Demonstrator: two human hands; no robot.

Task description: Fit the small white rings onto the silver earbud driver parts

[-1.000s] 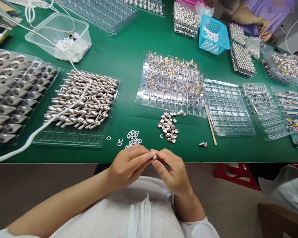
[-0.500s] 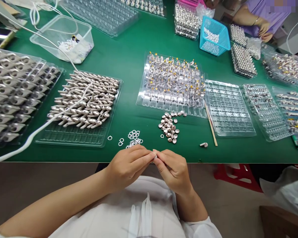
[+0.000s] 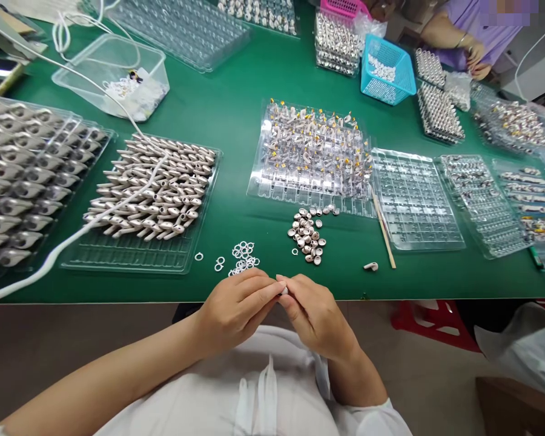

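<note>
My left hand and my right hand meet at the table's near edge, fingertips pinched together. Between them sits a small whitish rounded part, mostly covered by the fingers, so its exact kind does not show. Just beyond my left hand lies a heap of small white rings, with a few loose ones beside it. Past my right hand is a pile of small round beige caps. A single earbud-like piece lies farther right, near a thin wooden stick.
A clear tray of parts with yellow tabs stands mid-table. Left are a tray of beige earbud stems and a white cable crossing it. A clear tub, a blue basket and a co-worker's hands are farther back.
Both hands stay pinched together at nearly the same spot. My right hand has turned slightly, and more of the whitish part shows. The view has shifted a little.
</note>
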